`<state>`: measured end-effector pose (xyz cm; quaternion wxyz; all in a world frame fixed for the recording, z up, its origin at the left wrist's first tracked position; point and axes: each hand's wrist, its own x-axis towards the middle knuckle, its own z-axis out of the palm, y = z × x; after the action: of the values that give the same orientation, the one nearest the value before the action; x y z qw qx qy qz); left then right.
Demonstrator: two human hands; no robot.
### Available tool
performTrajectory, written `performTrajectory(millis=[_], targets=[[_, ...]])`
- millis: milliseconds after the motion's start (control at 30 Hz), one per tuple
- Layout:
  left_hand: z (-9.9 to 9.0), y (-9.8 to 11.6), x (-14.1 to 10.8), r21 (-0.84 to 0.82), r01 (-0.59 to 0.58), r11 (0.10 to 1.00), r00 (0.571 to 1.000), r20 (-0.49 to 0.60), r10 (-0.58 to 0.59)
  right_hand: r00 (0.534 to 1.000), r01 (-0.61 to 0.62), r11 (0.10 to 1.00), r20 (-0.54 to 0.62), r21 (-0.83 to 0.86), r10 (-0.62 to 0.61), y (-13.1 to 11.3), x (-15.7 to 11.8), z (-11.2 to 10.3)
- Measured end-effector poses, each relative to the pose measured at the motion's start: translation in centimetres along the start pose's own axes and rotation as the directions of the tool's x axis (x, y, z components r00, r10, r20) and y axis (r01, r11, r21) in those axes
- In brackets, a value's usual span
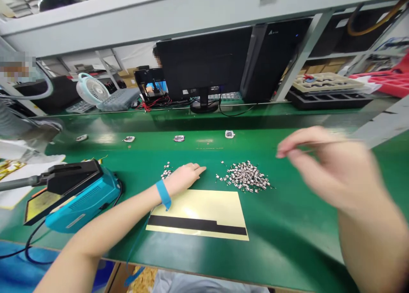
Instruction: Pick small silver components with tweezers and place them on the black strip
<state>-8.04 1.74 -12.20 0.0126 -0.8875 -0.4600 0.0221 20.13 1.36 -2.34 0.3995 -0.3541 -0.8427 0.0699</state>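
- On the green mat [300, 242], a large heap of tiny metal parts [246, 176] and a small heap of tiny metal parts [166, 171] lie near each other.
- The left hand [183, 178] rests flat between them, just beside the small heap, its fingers pressed together and holding nothing.
- The right hand [329, 169] is raised above the mat, blurred; its fingers [287, 150] curl close together, and whether they pinch anything cannot be told.
- A blue strap [163, 194] circles the left wrist.
- A cream sheet with a black strip [196, 214] lies just below the heaps.
- Four small pieces [179, 138] stand in a row beyond them.
- A teal soldering station [84, 201] sits left of the left hand.
- Further back are a monitor [204, 58], a fan [91, 88] and stacked trays [327, 83].
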Motion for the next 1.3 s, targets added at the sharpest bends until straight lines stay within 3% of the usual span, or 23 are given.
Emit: performTrajectory(millis=[67,200,333,467,567,700,933,1167,1300], targets=[[1.5,0.7,0.1,0.010,0.020,1.000,0.999,-0.026,-0.019,0.986,0.026,0.997,0.160,0.079,-0.038,0.1,-0.6,2.9],[2.2,0.7,0.5,-0.008,0.028,1.000,0.996,-0.084,-0.028,0.899,0.015,0.993,0.433,0.117,-0.064,-0.4,-4.1,8.8],[1.4,1.5,0.5,-0.066,0.037,0.997,0.987,-0.155,-0.046,0.800,0.013,0.997,0.597,0.082,-0.059,-2.0,-7.5,11.4],[1.4,4.3,0.2,-0.233,-0.071,0.970,0.953,-0.304,-0.003,0.734,0.077,0.997,0.676,0.018,-0.069,-2.7,-8.6,12.1],[2.5,5.8,-0.2,-0.381,-0.196,0.904,0.929,-0.367,0.047,0.720,0.123,0.991,0.692,-0.058,-0.049,-2.7,-9.0,12.5],[4.2,5.8,-0.4,-0.498,-0.200,0.844,0.936,-0.353,0.014,0.714,0.182,0.976,0.699,-0.118,-0.049,-3.4,-9.7,12.8],[3.8,5.2,0.1,-0.817,-0.039,0.575,0.953,-0.203,-0.224,0.727,0.207,0.954,0.686,-0.217,-0.002,-4.6,-10.3,12.9],[4.1,4.5,0.2,-0.841,-0.006,0.541,0.956,-0.164,-0.244,0.733,0.197,0.951,0.680,-0.239,0.020,-5.5,-9.6,12.3],[5.0,3.7,0.8,-0.891,0.025,0.453,0.963,-0.101,-0.250,0.739,0.209,0.954,0.674,-0.216,-0.009,-5.5,-8.9,12.1]])
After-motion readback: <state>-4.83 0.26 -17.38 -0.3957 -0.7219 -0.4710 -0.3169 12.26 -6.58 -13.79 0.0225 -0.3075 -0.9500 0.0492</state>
